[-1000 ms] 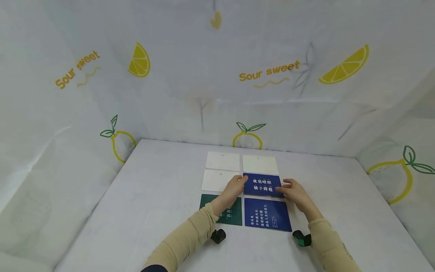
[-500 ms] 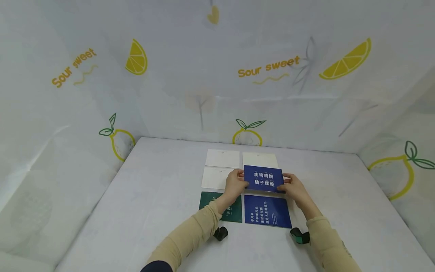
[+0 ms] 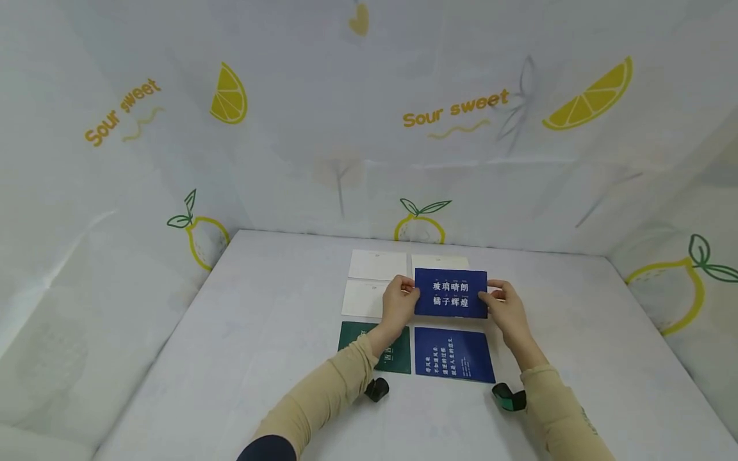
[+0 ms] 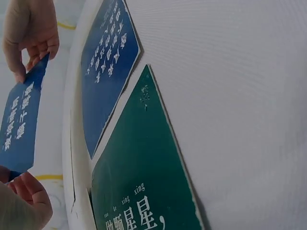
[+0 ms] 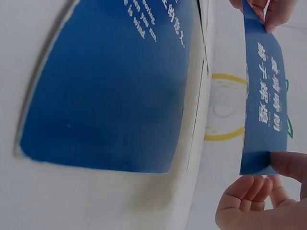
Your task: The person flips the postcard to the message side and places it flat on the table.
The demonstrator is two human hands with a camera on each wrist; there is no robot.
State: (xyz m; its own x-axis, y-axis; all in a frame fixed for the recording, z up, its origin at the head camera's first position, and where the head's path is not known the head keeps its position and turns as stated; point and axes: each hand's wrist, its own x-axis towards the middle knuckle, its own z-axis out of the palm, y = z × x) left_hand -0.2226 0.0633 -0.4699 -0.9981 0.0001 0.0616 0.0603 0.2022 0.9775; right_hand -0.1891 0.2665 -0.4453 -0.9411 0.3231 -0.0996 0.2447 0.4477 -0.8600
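A blue postcard with two rows of white characters is held up off the table, tilted toward the head camera. My left hand pinches its left edge. At the right edge, my right hand pinches it between thumb and fingers. In the right wrist view the held postcard stands steeply over the table, a thumb on its printed face. Below it lies another blue postcard with vertical writing. A green postcard lies to its left, partly covered by my left forearm.
Three white blank-faced cards lie farther back: one back left, one in front of it, one back right, partly hidden by the held postcard. Black camera mounts sit by the wrists. Lemon-printed white cloth walls the table's back.
The blue postcard, flat in its row a second ago, has been lifted off the table by both hands and tipped more upright. The other cards stay put; the head view dips slightly.
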